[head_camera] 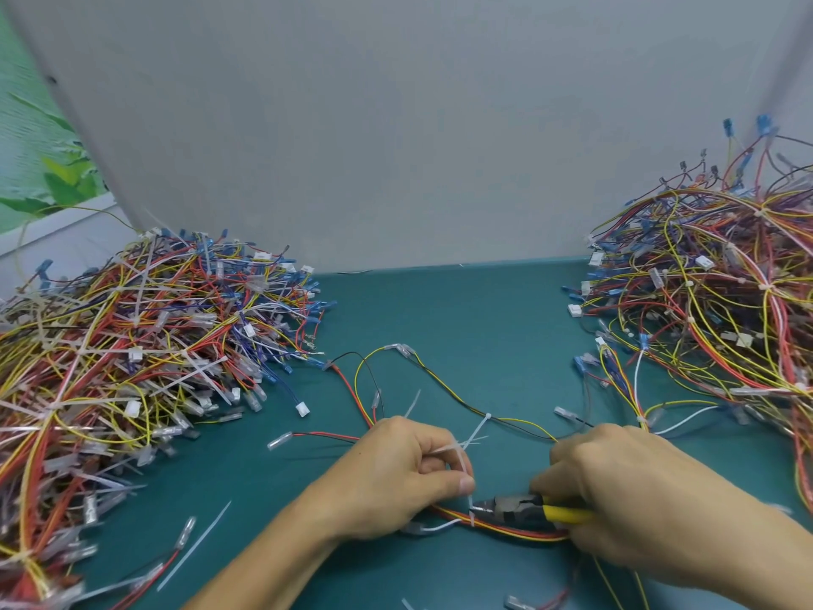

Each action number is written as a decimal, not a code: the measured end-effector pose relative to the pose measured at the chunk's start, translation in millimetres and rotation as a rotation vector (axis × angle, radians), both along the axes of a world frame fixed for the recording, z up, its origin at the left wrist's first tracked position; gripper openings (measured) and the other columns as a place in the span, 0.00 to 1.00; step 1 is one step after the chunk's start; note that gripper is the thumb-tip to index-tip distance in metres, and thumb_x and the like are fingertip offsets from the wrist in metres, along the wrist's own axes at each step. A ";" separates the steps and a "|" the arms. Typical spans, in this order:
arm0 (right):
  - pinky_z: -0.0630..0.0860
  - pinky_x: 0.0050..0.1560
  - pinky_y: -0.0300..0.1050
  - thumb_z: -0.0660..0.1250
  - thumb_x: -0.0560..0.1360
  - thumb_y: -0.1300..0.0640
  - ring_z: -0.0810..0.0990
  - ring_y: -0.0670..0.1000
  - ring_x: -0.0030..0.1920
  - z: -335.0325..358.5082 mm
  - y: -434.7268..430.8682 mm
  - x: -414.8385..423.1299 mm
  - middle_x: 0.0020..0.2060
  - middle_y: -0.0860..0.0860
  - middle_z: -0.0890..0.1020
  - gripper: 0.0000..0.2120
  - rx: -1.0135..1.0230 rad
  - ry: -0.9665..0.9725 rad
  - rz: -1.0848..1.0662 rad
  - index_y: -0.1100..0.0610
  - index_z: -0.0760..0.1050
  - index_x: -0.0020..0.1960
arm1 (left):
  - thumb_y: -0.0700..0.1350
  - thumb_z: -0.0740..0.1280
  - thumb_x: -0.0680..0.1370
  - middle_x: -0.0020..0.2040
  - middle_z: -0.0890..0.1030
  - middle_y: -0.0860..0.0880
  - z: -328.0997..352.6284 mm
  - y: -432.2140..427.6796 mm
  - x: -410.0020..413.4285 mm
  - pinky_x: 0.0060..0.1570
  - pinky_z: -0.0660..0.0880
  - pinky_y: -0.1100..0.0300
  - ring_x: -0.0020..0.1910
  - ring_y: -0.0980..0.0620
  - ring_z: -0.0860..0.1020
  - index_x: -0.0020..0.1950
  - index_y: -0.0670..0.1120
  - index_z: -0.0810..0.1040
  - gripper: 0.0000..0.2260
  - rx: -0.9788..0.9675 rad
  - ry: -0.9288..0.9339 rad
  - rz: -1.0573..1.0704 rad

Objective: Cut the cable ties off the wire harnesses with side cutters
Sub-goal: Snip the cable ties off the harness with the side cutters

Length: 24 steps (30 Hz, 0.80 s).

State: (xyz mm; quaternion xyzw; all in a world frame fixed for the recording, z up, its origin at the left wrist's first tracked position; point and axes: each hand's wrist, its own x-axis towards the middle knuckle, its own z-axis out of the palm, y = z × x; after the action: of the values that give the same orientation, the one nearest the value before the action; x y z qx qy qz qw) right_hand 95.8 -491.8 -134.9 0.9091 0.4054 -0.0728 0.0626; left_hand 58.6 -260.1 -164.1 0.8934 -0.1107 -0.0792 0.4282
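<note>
Midway, seemingly — left hand [396,473] pinches a cable tie [472,515], right hand [616,490] grips side cutters [512,510] — one harness heap [132,345] at nine o'clock, another heap [726,301] at three.

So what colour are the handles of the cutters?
Yellow, seen in the head view: the cutter handles poke out of the right hand.

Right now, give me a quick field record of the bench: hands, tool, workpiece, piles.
left hand: pinches the tail of the cable tie
right hand: grips the side cutters, yellow handles
cutter tip: at the cable tie
harness: red and yellow wires, lying on the table between the hands
left pile: harnesses, many long tie tails
right pile: tangled harnesses
loose tie: on the table, near left
</note>
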 end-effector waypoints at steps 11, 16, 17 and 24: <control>0.70 0.41 0.46 0.57 0.72 0.49 0.74 0.53 0.48 -3.6 3.2 -1.4 0.41 0.47 0.70 0.05 0.024 0.030 -0.026 0.49 0.65 0.44 | 0.46 0.68 0.73 0.27 0.65 0.56 2.5 2.9 -0.3 0.32 0.62 0.61 0.29 0.54 0.63 0.36 0.51 0.77 0.06 -0.158 -0.020 0.032; 0.72 0.50 0.48 0.56 0.77 0.37 0.74 0.50 0.49 -2.0 1.3 4.8 0.43 0.46 0.74 0.15 0.171 0.049 -0.079 0.48 0.65 0.43 | 0.45 0.61 0.73 0.28 0.66 0.50 17.9 20.2 5.3 0.28 0.65 0.62 0.26 0.52 0.63 0.31 0.49 0.72 0.10 -0.808 -0.018 0.190; 0.71 0.50 0.47 0.55 0.77 0.35 0.74 0.49 0.49 -2.4 1.7 4.5 0.43 0.45 0.72 0.16 0.197 0.068 -0.089 0.47 0.64 0.43 | 0.45 0.61 0.74 0.29 0.68 0.49 19.7 26.3 6.7 0.28 0.66 0.62 0.27 0.52 0.65 0.32 0.48 0.72 0.10 -0.866 -0.062 0.224; 0.68 0.51 0.44 0.53 0.76 0.50 0.68 0.48 0.50 -8.0 6.7 -6.8 0.44 0.43 0.63 0.03 0.254 0.079 -0.091 0.48 0.60 0.46 | 0.44 0.64 0.73 0.28 0.63 0.55 2.6 47.5 20.3 0.32 0.61 0.62 0.29 0.54 0.62 0.44 0.47 0.78 0.04 -0.290 -0.298 0.311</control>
State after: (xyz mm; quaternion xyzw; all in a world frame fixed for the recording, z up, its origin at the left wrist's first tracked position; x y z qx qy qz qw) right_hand 89.0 -485.1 -142.8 0.9235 0.3721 -0.0593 -0.0721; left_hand 78.9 -212.6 -161.5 0.8307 -0.0440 0.1366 0.5379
